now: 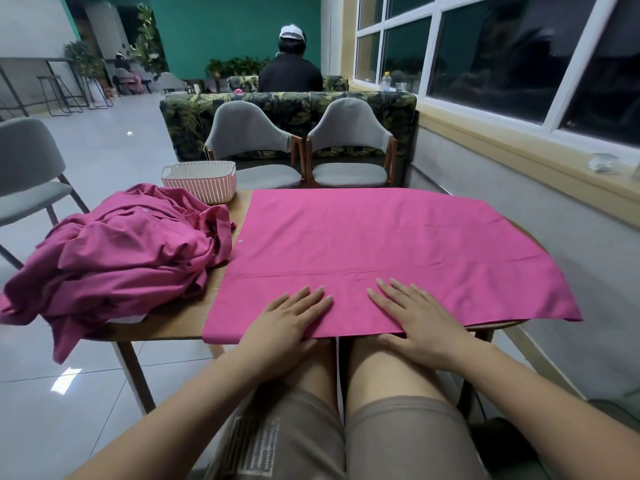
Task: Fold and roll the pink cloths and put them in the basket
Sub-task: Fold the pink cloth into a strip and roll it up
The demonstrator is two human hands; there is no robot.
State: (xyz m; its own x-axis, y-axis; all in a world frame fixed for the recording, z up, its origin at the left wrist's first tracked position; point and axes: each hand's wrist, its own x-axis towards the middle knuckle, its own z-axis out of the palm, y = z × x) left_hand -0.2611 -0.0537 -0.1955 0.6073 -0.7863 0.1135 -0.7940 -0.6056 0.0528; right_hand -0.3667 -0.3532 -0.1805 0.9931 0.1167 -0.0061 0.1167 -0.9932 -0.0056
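Pink cloth (381, 244) flat on table (173, 325)

A bright pink cloth (381, 258) covers the middle of the frame, and left of it a heap of darker magenta cloths (121, 258) lies on the light brown bench (166, 327). Above them a basket (201, 181) is pale pink with a cream rim. Grey chairs (298, 140) stand against a dark green leaf-print sofa (287, 105) and a teal wall (235, 29).
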